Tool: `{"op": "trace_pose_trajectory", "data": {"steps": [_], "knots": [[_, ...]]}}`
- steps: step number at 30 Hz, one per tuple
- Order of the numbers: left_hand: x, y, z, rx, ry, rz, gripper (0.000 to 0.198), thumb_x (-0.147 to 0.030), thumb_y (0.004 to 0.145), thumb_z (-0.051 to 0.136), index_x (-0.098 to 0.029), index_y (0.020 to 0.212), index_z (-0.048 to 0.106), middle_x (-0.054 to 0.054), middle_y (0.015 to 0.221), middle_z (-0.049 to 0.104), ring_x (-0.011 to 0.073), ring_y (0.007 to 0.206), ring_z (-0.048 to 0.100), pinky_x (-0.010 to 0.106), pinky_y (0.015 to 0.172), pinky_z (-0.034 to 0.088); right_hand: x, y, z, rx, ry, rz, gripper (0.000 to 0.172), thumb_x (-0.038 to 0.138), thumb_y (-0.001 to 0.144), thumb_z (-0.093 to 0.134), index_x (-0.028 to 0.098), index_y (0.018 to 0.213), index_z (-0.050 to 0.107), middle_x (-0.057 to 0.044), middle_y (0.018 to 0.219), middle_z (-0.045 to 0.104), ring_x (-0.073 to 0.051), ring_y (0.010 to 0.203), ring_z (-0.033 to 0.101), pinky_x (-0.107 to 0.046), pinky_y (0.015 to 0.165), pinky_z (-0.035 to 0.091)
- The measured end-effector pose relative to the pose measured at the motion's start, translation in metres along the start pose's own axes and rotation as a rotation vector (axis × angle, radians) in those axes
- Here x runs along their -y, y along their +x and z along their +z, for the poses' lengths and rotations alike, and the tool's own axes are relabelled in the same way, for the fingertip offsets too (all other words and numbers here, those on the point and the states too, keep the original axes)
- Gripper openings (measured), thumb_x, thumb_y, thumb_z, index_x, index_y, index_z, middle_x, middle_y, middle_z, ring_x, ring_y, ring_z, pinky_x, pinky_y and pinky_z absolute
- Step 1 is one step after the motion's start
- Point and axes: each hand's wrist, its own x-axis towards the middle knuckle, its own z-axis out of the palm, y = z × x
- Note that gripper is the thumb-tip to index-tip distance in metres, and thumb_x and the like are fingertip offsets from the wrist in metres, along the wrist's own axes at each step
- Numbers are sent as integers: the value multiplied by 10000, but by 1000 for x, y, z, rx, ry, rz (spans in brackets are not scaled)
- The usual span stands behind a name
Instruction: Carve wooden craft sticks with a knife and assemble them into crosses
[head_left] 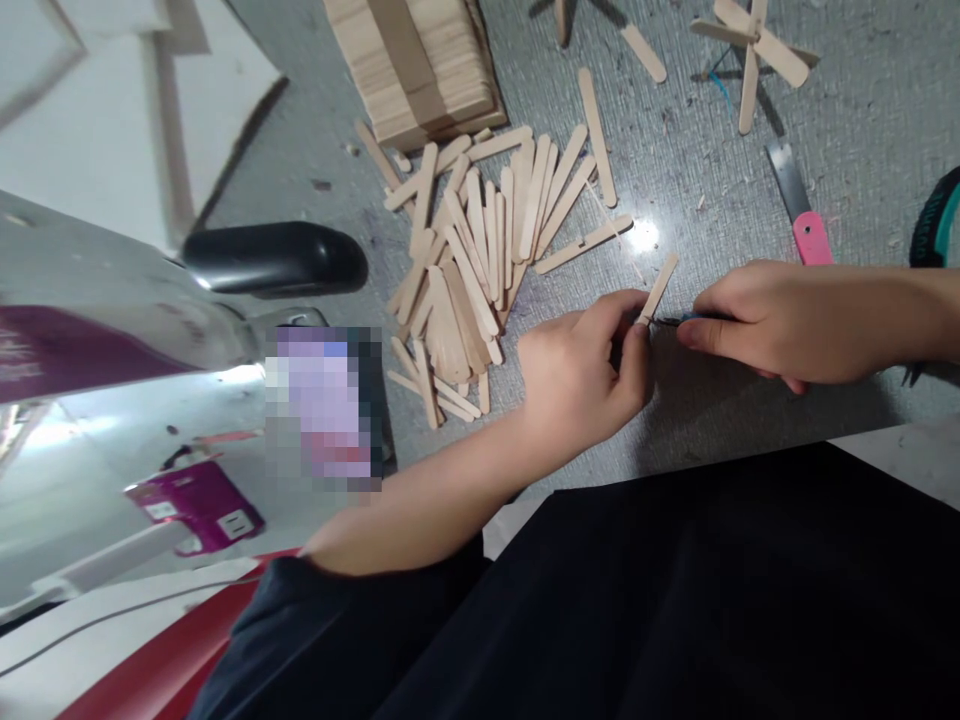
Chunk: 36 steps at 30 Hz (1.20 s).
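We've got L hand just right of ctr frame, thumb + forefinger pinching one wooden stick; stick slants up-right from the fingertips. R hand, ctr-right, fingers curled around a dark-tipped tool, thumb pressed along it; tip points L, at the stick's lower part, close by L fingertips. Most of the tool is hidden in the hand, so we can't tell its type, nor for sure if the tip touches wood.

Left of L hand, mid-frame, we see a loose stick pile, sticks overlapping at mixed angles. Above it, top ctr, a banded stick bundle w/ a brown strip across. Upper R: crossed-stick piece, several sticks joined around a middle. Below that, a pink-handled blade, just above R hand. Far L: black rounded obj.; lower L: purple adapter. Sticks + blade lie on gray tabletop.
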Motion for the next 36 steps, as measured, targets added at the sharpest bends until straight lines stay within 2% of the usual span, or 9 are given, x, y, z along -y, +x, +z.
{"op": "trace_pose_trajectory", "data": {"steps": [2,5,10,14,17,19,24,30,36], "knots": [[0,0,0,8,2,5,278,-312,1141,625,-224,1325,814,46,858,855,225,750,798,372,662,515,1,0,0,-9,-37,-28,706,858,1153,566,254,805,679,-37,543,643,-232,433,612,-393,553,424],[-1,0,-1,33,-20,-8,242,-300,1119,664,-234,1314,790,12,799,822,208,692,771,362,627,481,3,0,0,-45,-82,-23,636,756,1177,611,241,816,704,-35,589,663,-213,480,623,-383,578,422],[0,9,-13,123,-59,-64,85,-286,1072,721,-258,1148,746,-4,758,799,211,636,729,365,578,426,-7,3,-2,-1,-25,-45,612,751,1177,615,259,817,666,-1,573,631,-191,455,591,-365,554,392],[4,18,-21,227,-290,-158,152,-264,1087,703,-287,1229,658,-23,756,811,226,663,771,358,566,511,-20,6,1,-82,-40,-257,555,692,1168,633,258,822,644,7,621,633,-181,524,570,-356,608,381],[9,18,-17,301,-514,-219,233,-345,1142,702,-328,1349,594,-52,744,783,221,629,784,364,580,617,-23,5,4,-176,-95,-453,436,611,1147,654,257,892,663,12,653,633,-184,578,549,-355,654,362],[12,16,-10,314,-601,-270,275,-392,1172,686,-359,1413,559,-71,744,756,209,603,780,361,581,653,-23,3,5,-222,-118,-517,377,598,1135,670,263,964,699,15,657,624,-197,600,534,-360,674,341],[15,10,8,216,-604,-264,431,-467,1150,739,-392,1517,526,-61,847,761,197,628,805,345,577,679,-24,0,5,-361,-178,-452,354,575,1148,626,273,974,688,-8,681,607,-231,660,528,-369,712,330],[8,7,16,170,-521,-224,542,-395,1153,722,-409,1633,473,-89,760,696,202,630,796,340,592,667,-28,6,9,-344,-299,-413,333,574,1100,605,287,935,640,18,612,478,-235,611,426,-383,699,265],[8,12,17,186,-592,-181,279,-266,1140,599,-333,1409,565,-67,756,691,178,626,752,322,611,653,-26,5,9,-332,-275,-380,320,563,1072,642,306,888,596,16,596,471,-249,614,478,-393,697,290]]}}
